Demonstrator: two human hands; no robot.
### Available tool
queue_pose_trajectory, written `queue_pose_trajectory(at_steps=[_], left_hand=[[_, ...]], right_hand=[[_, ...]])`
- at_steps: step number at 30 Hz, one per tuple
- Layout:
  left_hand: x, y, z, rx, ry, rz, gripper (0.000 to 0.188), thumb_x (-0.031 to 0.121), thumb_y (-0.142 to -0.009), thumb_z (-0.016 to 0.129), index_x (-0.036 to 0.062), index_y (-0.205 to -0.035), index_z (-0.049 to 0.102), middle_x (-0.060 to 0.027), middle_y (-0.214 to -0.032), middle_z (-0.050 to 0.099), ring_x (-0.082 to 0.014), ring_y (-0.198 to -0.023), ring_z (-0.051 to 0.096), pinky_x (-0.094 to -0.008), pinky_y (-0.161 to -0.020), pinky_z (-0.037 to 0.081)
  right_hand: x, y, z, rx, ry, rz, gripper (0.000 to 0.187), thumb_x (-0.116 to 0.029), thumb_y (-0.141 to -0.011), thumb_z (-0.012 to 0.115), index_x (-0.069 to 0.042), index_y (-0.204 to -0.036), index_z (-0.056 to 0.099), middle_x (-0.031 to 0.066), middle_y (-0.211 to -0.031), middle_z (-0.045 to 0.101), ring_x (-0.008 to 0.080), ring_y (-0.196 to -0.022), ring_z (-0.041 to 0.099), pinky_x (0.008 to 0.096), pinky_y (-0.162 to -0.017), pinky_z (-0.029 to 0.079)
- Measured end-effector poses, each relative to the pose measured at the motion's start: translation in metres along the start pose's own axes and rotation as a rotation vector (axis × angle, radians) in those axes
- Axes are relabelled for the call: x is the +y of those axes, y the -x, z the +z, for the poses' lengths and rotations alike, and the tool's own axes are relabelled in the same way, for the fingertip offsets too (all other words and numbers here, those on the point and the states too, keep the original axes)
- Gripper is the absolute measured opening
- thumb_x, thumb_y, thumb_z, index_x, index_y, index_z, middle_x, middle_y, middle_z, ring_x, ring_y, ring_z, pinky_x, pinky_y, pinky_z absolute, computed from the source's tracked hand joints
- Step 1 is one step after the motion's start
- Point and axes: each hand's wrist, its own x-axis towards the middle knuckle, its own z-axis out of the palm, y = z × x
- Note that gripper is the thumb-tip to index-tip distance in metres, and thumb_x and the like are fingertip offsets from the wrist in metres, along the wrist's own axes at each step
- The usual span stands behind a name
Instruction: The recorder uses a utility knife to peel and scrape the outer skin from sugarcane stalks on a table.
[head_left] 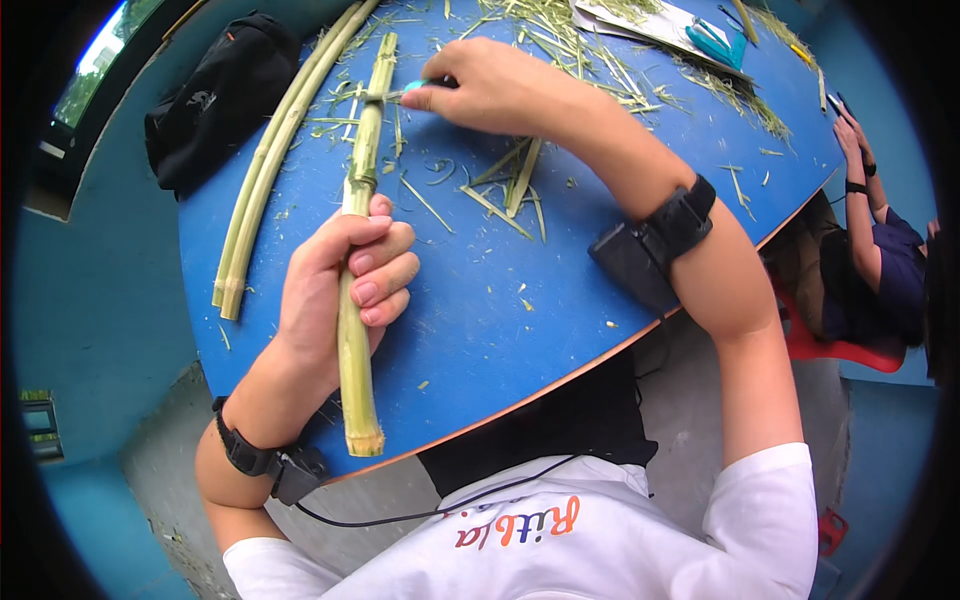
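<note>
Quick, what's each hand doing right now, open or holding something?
Left hand: closed around the green stalk.
Right hand: closed on a teal tool, mostly hidden by the fingers.

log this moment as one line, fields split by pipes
left hand: grips stalk | right hand: holds teal tool at stalk's far part | table: shavings, two canes

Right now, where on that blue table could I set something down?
Best, apart from small scraps: the table between the left hand and the black right armband, toward the near edge. A narrower strip separates that hand from two long stalks. The far side is crowded with shavings.
</note>
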Motion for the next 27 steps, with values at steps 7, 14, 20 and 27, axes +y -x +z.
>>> queue_pose_trajectory(at_steps=[7,14,20,27], left_hand=[[0.002,-0.001,-0.006,-0.017,0.050,-0.016,0.004,0.008,-0.088,0.044,0.0093,-0.092,0.044,0.0041,-0.059,0.034,-0.0041,-0.044,0.035,-0.0177,-0.035,0.033],[0.001,-0.003,-0.004,0.001,0.099,0.050,0.004,0.008,-0.089,0.040,0.0060,-0.092,0.043,0.0033,-0.058,0.034,-0.0042,-0.043,0.035,-0.0174,-0.033,0.034],[-0.003,-0.006,-0.003,-0.043,0.089,0.067,0.007,0.008,-0.087,0.041,0.0065,-0.093,0.043,0.0020,-0.060,0.036,-0.0056,-0.044,0.036,-0.0181,-0.035,0.034],[-0.005,0.004,0.003,-0.052,-0.107,-0.095,0.014,0.010,-0.083,0.041,0.0066,-0.096,0.042,0.0014,-0.060,0.036,-0.0077,-0.045,0.039,-0.0204,-0.037,0.039]], right_hand=[[0.004,0.000,0.001,0.022,0.083,0.041,0.049,-0.043,-0.084,0.055,0.004,-0.096,0.064,0.0214,-0.083,0.064,0.0346,-0.079,0.062,0.0405,-0.071,0.047],[-0.013,0.006,-0.003,-0.129,-0.025,-0.041,0.047,-0.042,-0.084,0.056,0.003,-0.094,0.064,0.0218,-0.081,0.062,0.0326,-0.075,0.059,0.0391,-0.067,0.045],[-0.007,0.012,-0.003,-0.054,-0.096,-0.202,0.046,-0.040,-0.085,0.056,0.005,-0.091,0.062,0.0213,-0.071,0.058,0.0324,-0.064,0.055,0.0398,-0.060,0.042],[0.008,0.002,-0.006,0.021,0.039,0.036,0.045,-0.040,-0.084,0.056,0.004,-0.087,0.064,0.0204,-0.072,0.061,0.0338,-0.067,0.058,0.0404,-0.063,0.044]])
